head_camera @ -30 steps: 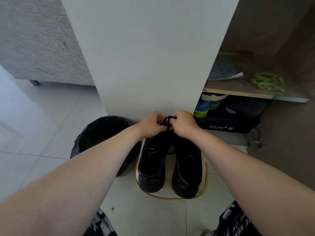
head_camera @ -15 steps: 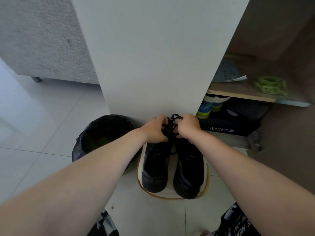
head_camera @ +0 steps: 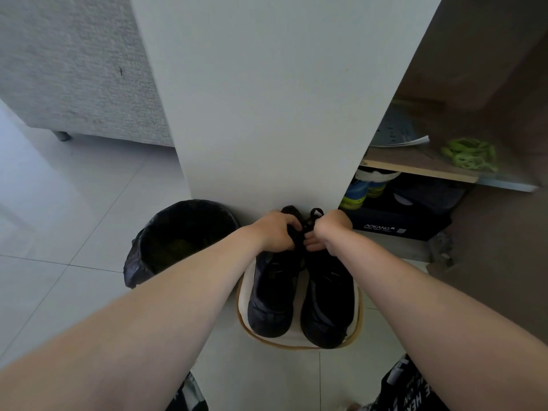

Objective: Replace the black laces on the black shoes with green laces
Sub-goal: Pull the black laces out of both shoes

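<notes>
Now the left hand and right hand both pinch black laces above the shoes' far end.

Left hand and right hand apparently pinch black laces over the black shoes.

shoes black | shoe laces black | loose laces lime green (bright) | bin liner black | mat white, tan rim
</notes>
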A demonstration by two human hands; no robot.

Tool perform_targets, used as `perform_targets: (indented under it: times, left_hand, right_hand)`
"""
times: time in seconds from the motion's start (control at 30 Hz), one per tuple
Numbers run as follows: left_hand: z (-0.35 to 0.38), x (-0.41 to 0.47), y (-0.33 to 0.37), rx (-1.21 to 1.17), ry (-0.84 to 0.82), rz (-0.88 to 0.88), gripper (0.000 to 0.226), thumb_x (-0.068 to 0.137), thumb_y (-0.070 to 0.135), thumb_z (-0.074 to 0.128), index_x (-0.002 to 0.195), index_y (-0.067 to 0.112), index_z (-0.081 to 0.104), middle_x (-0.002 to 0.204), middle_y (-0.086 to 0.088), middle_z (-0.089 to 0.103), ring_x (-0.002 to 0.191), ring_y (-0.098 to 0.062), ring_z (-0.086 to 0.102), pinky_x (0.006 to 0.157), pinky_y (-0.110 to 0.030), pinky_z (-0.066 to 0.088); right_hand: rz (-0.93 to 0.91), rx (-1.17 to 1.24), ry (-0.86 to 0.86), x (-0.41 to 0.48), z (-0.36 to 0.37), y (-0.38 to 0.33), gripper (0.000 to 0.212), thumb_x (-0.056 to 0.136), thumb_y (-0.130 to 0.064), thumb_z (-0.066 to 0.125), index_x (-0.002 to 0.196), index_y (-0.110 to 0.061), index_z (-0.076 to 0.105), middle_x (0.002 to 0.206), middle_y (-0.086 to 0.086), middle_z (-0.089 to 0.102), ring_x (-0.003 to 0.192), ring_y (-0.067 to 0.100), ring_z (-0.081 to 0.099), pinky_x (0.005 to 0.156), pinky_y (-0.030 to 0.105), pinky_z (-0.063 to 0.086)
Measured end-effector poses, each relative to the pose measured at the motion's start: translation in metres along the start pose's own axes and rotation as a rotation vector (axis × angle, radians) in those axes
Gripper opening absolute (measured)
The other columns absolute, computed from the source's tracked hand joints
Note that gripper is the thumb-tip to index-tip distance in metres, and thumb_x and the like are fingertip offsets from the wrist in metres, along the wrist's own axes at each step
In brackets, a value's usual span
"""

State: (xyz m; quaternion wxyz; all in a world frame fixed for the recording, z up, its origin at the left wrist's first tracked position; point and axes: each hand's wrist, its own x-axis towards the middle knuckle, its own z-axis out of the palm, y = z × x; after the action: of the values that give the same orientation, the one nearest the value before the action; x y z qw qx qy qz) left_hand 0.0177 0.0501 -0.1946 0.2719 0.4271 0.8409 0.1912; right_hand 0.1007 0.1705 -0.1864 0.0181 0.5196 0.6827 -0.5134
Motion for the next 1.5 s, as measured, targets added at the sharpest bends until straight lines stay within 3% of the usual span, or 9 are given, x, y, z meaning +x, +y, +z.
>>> perform_targets:
  times: [0.13, 0.27, 0.43, 0.6, 0.83, 0.97, 1.1, 1.33, 1.5]
  left_hand:
    - [0.001, -0.003, 0.007, 0.032, 0.031, -0.043, 0.021, 0.080, 0.020, 0.068, 0.099, 0.024, 0.060, 0.121, -0.006, 0.041, 0.106, -0.025, 0.055, 0.087, -0.028, 0.047]
    - [-0.001, -0.004, 0.009, 0.071, 0.060, -0.074, 0.026, 0.083, 0.035, 0.072, 0.090, 0.010, 0.068, 0.101, -0.007, 0.054, 0.095, -0.027, 0.061, 0.076, -0.029, 0.050]
    - [0.000, -0.002, 0.012, 0.049, 0.043, -0.107, 0.035, 0.081, 0.034, 0.071, 0.059, 0.019, 0.049, 0.091, -0.017, 0.065, 0.090, -0.033, 0.065, 0.065, -0.029, 0.045]
    - [-0.002, -0.001, 0.008, -0.029, 0.021, -0.117, 0.029, 0.081, 0.029, 0.074, 0.057, 0.025, 0.058, 0.073, 0.000, 0.060, 0.077, -0.019, 0.060, 0.067, -0.025, 0.043]
    - [-0.001, -0.002, 0.009, -0.180, 0.046, -0.166, 0.012, 0.079, 0.017, 0.073, 0.068, 0.015, 0.071, 0.070, 0.000, 0.063, 0.070, -0.014, 0.057, 0.058, -0.020, 0.042]
    - [0.001, -0.002, 0.008, -0.208, 0.040, -0.184, 0.013, 0.080, 0.009, 0.065, 0.081, -0.001, 0.073, 0.070, -0.006, 0.059, 0.070, -0.017, 0.054, 0.060, -0.023, 0.042]
    - [-0.003, -0.003, 0.002, -0.222, -0.011, -0.178, 0.023, 0.081, 0.017, 0.074, 0.061, 0.017, 0.064, 0.058, 0.005, 0.053, 0.060, -0.009, 0.049, 0.051, -0.016, 0.036]
    - [-0.002, -0.001, 0.005, -0.195, 0.009, -0.166, 0.031, 0.079, 0.017, 0.074, 0.053, 0.023, 0.058, 0.058, 0.005, 0.053, 0.060, -0.011, 0.050, 0.052, -0.022, 0.036]
    - [-0.005, -0.003, 0.005, -0.045, -0.045, -0.192, 0.026, 0.090, 0.025, 0.066, 0.106, 0.006, 0.073, 0.113, -0.014, 0.069, 0.110, -0.028, 0.061, 0.094, -0.033, 0.050]
  right_hand:
    - [0.010, -0.232, 0.034, 0.001, 0.006, -0.003, 0.013, 0.098, -0.003, 0.056, 0.095, 0.008, 0.063, 0.075, 0.021, 0.069, 0.060, 0.031, 0.068, 0.049, 0.035, 0.056]
    - [-0.278, -0.758, 0.020, -0.001, 0.002, -0.003, 0.027, 0.090, -0.016, 0.056, 0.110, -0.007, 0.072, 0.111, 0.014, 0.069, 0.110, 0.033, 0.063, 0.101, 0.041, 0.047]
    - [-0.281, -0.629, -0.203, -0.002, -0.007, -0.010, 0.023, 0.088, -0.020, 0.074, 0.100, -0.001, 0.070, 0.066, 0.012, 0.065, 0.049, 0.021, 0.062, 0.048, 0.029, 0.056]
    - [-0.434, -0.985, -0.078, 0.002, -0.004, -0.008, 0.017, 0.088, -0.027, 0.068, 0.088, -0.010, 0.068, 0.082, 0.011, 0.066, 0.087, 0.032, 0.067, 0.077, 0.035, 0.053]
    - [-0.497, -1.077, -0.013, 0.001, 0.004, -0.004, 0.029, 0.088, -0.011, 0.056, 0.114, -0.010, 0.068, 0.118, 0.015, 0.066, 0.112, 0.034, 0.061, 0.100, 0.041, 0.048]
    - [-0.533, -1.126, -0.117, -0.007, 0.003, -0.004, 0.034, 0.097, -0.023, 0.046, 0.129, -0.014, 0.054, 0.133, 0.014, 0.059, 0.119, 0.032, 0.056, 0.086, 0.037, 0.043]
    - [-0.577, -1.193, -0.198, -0.007, -0.001, -0.002, 0.028, 0.102, -0.026, 0.039, 0.128, -0.019, 0.049, 0.132, 0.015, 0.059, 0.117, 0.034, 0.057, 0.082, 0.039, 0.040]
    - [-0.480, -0.923, -0.227, -0.011, -0.004, -0.004, 0.035, 0.103, -0.031, 0.042, 0.115, -0.006, 0.062, 0.124, 0.019, 0.062, 0.110, 0.033, 0.058, 0.078, 0.031, 0.038]
    - [-0.389, -0.255, -0.145, -0.015, -0.008, -0.020, 0.037, 0.098, -0.030, 0.042, 0.071, -0.012, 0.060, 0.076, 0.011, 0.060, 0.070, 0.026, 0.051, 0.073, 0.032, 0.038]
